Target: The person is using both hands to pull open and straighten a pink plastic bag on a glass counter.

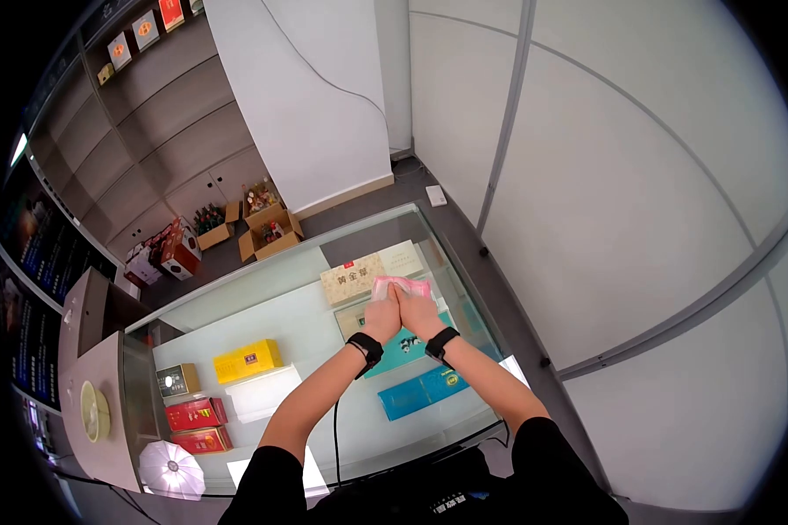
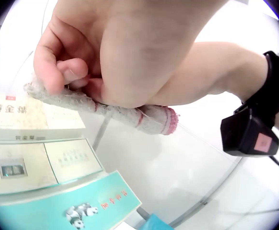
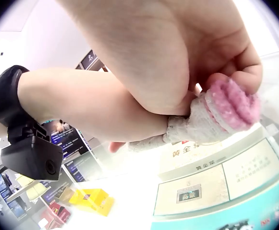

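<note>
Both hands meet around a rolled white and pink cloth (image 1: 403, 284) above the glass display case. The left hand (image 1: 381, 317) grips it with curled fingers; in the left wrist view the cloth (image 2: 144, 119) is a thin twisted roll with a pink end. The right hand (image 1: 418, 313) grips it beside the left, thumbs close together. In the right wrist view a thick pink end of the cloth (image 3: 235, 108) sticks out from the fingers. Beneath lie a cream box (image 1: 354, 280) and a teal panda box (image 2: 98, 206).
A blue box (image 1: 420, 393), yellow box (image 1: 247, 360) and red boxes (image 1: 196, 414) are in the glass case (image 1: 228, 262). A yellow-green bowl (image 1: 95, 411) stands left. Cartons (image 1: 270, 234) are on the floor behind; a black cable (image 1: 336, 442) hangs near the body.
</note>
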Demonstrator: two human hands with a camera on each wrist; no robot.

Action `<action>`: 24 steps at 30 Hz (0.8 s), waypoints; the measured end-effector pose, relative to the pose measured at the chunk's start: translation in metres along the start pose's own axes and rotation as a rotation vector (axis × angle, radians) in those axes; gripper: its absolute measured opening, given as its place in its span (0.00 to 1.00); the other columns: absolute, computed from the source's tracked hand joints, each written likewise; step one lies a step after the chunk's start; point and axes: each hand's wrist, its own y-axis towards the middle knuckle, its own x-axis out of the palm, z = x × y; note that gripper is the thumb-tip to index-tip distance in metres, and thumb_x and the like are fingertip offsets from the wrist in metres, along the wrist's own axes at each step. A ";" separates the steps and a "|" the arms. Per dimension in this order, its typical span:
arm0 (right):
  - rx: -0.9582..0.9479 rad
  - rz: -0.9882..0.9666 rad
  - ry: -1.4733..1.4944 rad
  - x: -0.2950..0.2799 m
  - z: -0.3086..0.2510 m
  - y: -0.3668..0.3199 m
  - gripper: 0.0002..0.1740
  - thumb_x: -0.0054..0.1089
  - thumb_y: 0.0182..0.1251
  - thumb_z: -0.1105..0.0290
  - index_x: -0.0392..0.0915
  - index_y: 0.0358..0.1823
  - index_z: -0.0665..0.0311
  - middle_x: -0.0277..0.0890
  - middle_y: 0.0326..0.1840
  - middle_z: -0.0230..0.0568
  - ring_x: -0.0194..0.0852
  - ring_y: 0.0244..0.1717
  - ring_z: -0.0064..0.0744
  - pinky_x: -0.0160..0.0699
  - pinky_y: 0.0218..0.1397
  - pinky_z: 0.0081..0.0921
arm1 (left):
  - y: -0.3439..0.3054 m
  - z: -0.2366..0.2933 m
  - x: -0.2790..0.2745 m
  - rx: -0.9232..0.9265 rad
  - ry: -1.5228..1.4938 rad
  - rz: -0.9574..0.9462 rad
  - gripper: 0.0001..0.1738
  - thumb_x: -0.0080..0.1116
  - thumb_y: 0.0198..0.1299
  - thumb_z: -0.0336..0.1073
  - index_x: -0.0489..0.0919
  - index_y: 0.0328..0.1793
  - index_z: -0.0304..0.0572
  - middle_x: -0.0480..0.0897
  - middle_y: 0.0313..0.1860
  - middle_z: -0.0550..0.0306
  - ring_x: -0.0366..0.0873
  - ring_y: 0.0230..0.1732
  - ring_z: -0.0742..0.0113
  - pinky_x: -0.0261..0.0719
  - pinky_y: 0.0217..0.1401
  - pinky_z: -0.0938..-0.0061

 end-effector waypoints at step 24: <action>0.279 -0.233 -0.118 0.017 0.012 0.117 0.19 0.23 0.58 0.62 0.62 0.47 0.49 0.72 0.28 0.38 0.72 0.29 0.37 0.68 0.27 0.32 | 0.093 -0.046 -0.010 -0.109 0.060 0.077 0.32 0.45 0.41 0.34 0.53 0.56 0.34 0.75 0.18 0.55 0.74 0.19 0.62 0.70 0.20 0.72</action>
